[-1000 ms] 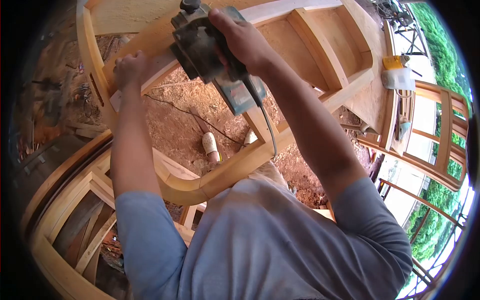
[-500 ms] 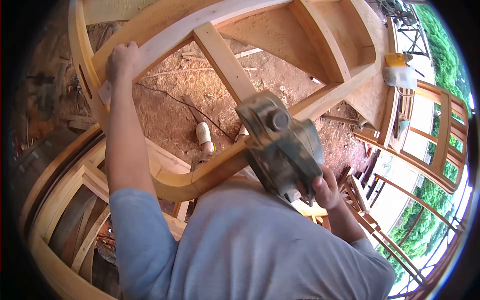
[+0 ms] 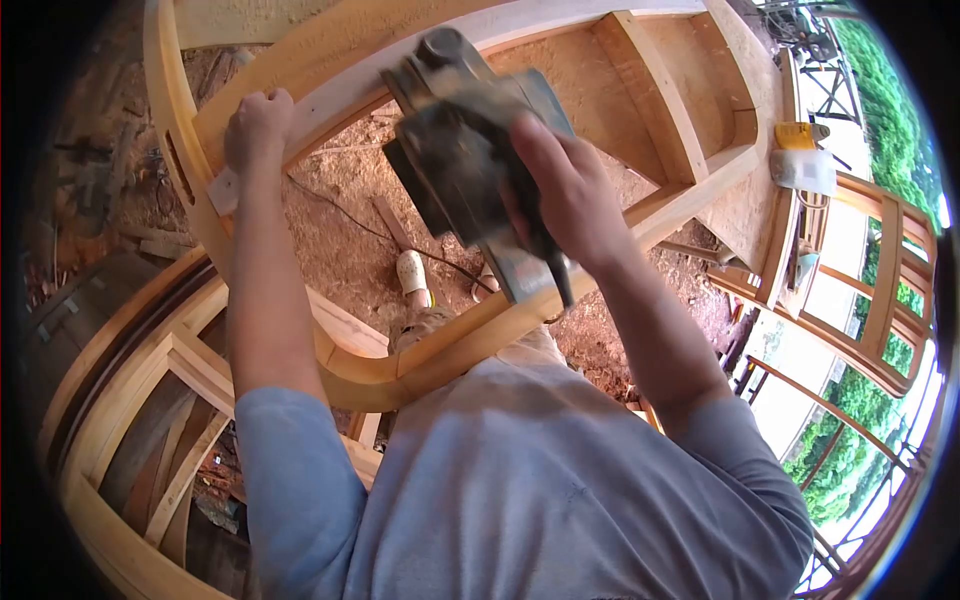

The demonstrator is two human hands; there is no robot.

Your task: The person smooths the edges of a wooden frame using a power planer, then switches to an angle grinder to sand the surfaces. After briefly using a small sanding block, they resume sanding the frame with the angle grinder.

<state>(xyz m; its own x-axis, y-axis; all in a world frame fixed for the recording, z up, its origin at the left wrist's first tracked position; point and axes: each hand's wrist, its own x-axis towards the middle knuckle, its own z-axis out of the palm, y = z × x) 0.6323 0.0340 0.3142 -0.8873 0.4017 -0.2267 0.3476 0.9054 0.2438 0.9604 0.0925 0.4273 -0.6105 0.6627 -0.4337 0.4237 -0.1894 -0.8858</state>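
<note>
My right hand [image 3: 570, 190] is wrapped round the handle of a dark green power planer [image 3: 460, 150], blurred by motion. The planer lies over the crosspiece of a curved wooden frame [image 3: 440, 345], and its end reaches the near rail. At the upper left, my left hand [image 3: 260, 125] is closed on the pale far rail [image 3: 350, 90] of the same frame, near its left corner.
Another wooden frame [image 3: 195, 360] stands at the lower left. A yellow container [image 3: 795, 135] and a translucent tub [image 3: 803, 172] are at the right, beside a slatted wooden frame [image 3: 885, 275]. A cord [image 3: 340, 208] crosses the shaving-covered floor by my feet.
My right hand has moved up and to the left with the planer, from the near rail to over the crosspiece. My left hand stays on the far rail.
</note>
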